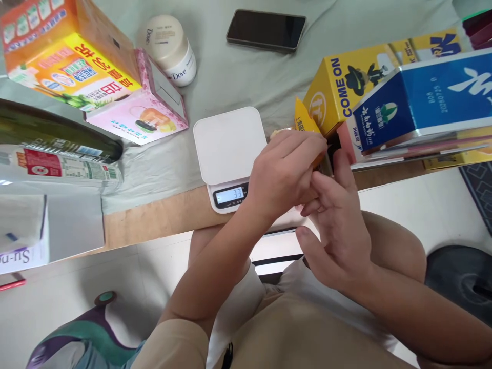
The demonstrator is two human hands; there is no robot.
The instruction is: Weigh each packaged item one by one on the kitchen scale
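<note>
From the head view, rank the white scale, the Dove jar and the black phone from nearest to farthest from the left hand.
Measured from the left hand:
1. White scale, right beside the hand on its left.
2. Black phone, up at the far edge of the table.
3. Dove jar, far left, lying beside the pink box.

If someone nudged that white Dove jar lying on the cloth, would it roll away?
Probably. The Dove jar is round and lies on its side, so a sideways push could roll it. The wrinkled cloth may slow it. It looks like rigid plastic, so hardly fragile.
</note>
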